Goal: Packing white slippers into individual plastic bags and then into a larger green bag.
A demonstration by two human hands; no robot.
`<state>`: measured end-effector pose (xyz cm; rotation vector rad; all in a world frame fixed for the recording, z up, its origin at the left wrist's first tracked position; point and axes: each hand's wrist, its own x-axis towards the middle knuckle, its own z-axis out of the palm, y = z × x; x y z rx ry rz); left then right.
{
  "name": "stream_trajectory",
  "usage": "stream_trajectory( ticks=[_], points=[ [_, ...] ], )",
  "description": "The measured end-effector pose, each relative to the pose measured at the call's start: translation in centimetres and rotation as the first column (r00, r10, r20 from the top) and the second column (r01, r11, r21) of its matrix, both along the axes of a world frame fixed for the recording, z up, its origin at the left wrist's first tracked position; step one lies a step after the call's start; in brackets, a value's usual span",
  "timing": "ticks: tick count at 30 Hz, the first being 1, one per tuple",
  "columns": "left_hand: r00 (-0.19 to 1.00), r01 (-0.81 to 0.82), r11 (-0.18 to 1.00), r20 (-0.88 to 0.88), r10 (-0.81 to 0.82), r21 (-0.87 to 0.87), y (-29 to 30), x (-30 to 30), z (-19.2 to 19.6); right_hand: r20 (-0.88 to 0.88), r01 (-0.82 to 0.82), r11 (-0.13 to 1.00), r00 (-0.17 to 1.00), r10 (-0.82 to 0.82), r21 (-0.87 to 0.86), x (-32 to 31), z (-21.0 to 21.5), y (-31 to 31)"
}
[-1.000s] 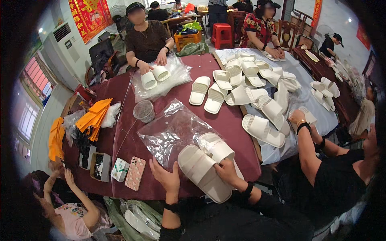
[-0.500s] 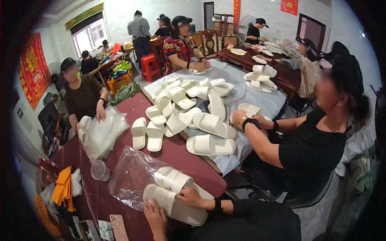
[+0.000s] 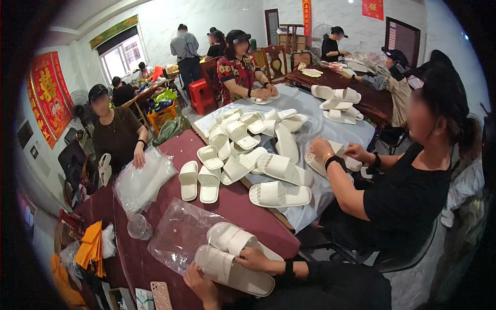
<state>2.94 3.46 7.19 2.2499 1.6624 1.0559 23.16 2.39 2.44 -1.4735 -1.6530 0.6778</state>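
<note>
Close in front of me a pair of white slide slippers (image 3: 235, 274) lies side by side, toes pointing to the far left, partly inside a clear plastic bag (image 3: 178, 227). My right hand (image 3: 254, 259) is closed on the pair, its fingers tucked at the straps between the two slippers. My left hand (image 3: 200, 285) is at the near slipper's toe, fingers bent and pinching the near edge of the bag's mouth. The bag spreads flat on the dark red tabletop (image 3: 248, 219) beyond the toes.
A heap of white slippers (image 3: 240, 134) covers the table's middle. Plastic bags (image 3: 144, 178) and a clear tub (image 3: 139, 227) lie to the left; a phone (image 3: 160, 295) and orange packets (image 3: 90, 245) are nearer. Co-workers sit around, one close at right (image 3: 408, 181) handling a slipper.
The whole view has shifted slightly. My left fingers have moved from lying along the near slipper to the bag's edge. My right hand keeps its hold on the slippers.
</note>
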Motion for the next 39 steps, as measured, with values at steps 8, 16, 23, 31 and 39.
stream_trajectory(
  ticks=[8, 16, 23, 31, 39],
  points=[
    [0.976, 0.158, 0.961, -0.184, -0.117, 0.226, 0.2, -2.0, -0.8, -0.053, -0.041, 0.999, 0.998, 0.041, -0.011, 0.8, 0.8, -0.4],
    [0.933, -0.360, 0.884, 0.130, 0.336, 0.300, -0.8, -1.3, -1.7, -0.094, -0.082, 0.996, 0.993, 0.077, -0.045, 0.5, -0.5, -0.2],
    [0.473, -0.221, 0.953, 0.832, 0.290, -0.206, -0.3, -1.8, -5.7, -0.198, -0.082, 0.996, 0.976, 0.086, 0.027, 0.2, 0.4, -0.7],
    [0.416, -0.378, 0.913, 0.853, 0.315, -0.153, 1.6, -2.9, -4.9, -0.147, -0.164, 0.985, 0.977, 0.155, -0.050, 0.4, 2.2, -0.7],
    [0.801, -0.227, 0.951, 0.516, 0.304, -0.208, 0.7, -2.6, -1.7, -0.171, -0.165, 0.982, 0.974, 0.148, -0.089, 0.5, 1.6, -0.5]
  ],
)
